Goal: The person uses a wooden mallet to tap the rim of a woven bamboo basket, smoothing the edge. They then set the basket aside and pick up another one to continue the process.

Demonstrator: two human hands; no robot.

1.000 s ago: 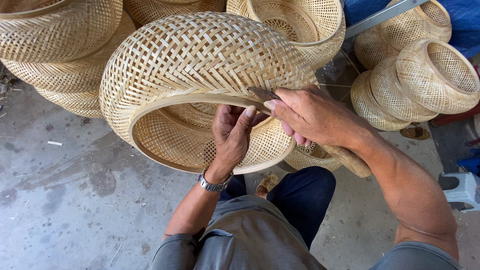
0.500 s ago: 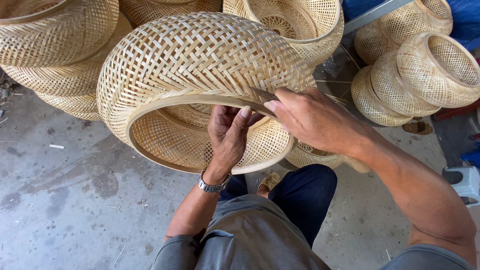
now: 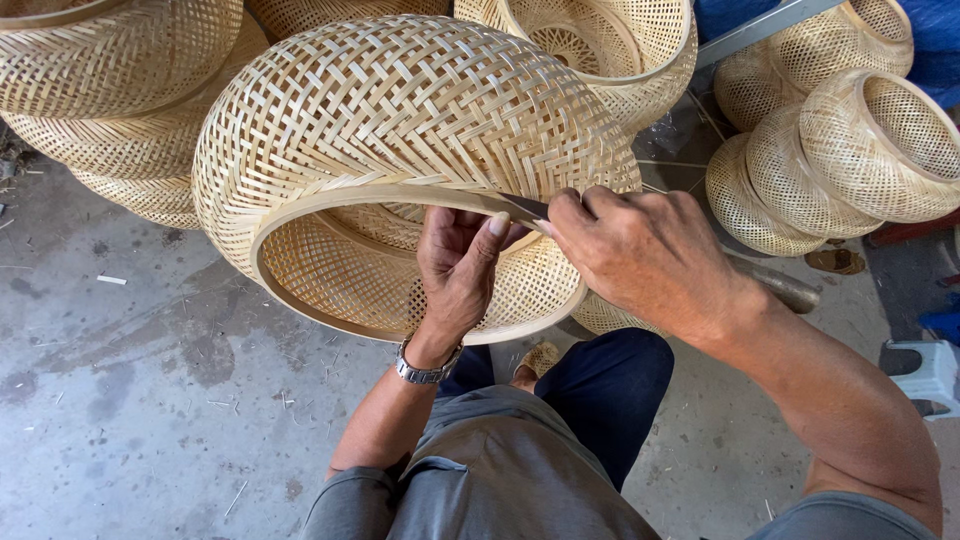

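Woven bamboo basket [image 3: 400, 120]: large, domed, pale straw colour, held tilted above the concrete floor [image 3: 130, 400] in front of the seated person, open mouth facing down and toward the camera. Rim band [image 3: 340, 200] smooth and continuous along the visible near edge.

Left hand [image 3: 460, 265]: reaching up into the mouth of the basket, palm toward the camera, thumb pressed against the rim band from below, fingers curled inside behind it. Closed on the rim, steadying it. Metal wristwatch [image 3: 425, 368] on that wrist.

Right hand [image 3: 640, 250]: fisted around a knife [image 3: 525, 207], only a short dark stretch of blade showing past the knuckles. Blade tip lying against the upper edge of the rim band, just beside the left thumb. Handle hidden in the fist.

Surroundings: stacked baskets [image 3: 100, 90] of the same weave at upper left, touching the held basket's far side; another open basket [image 3: 600, 50] behind at top centre; cluster of smaller rounded baskets [image 3: 830, 150] at upper right, well apart. Small grey stool [image 3: 925, 375] at right edge. Dark blue trousers [image 3: 600, 400] and grey shirt [image 3: 500, 480] at bottom. Scattered bamboo slivers on the floor.
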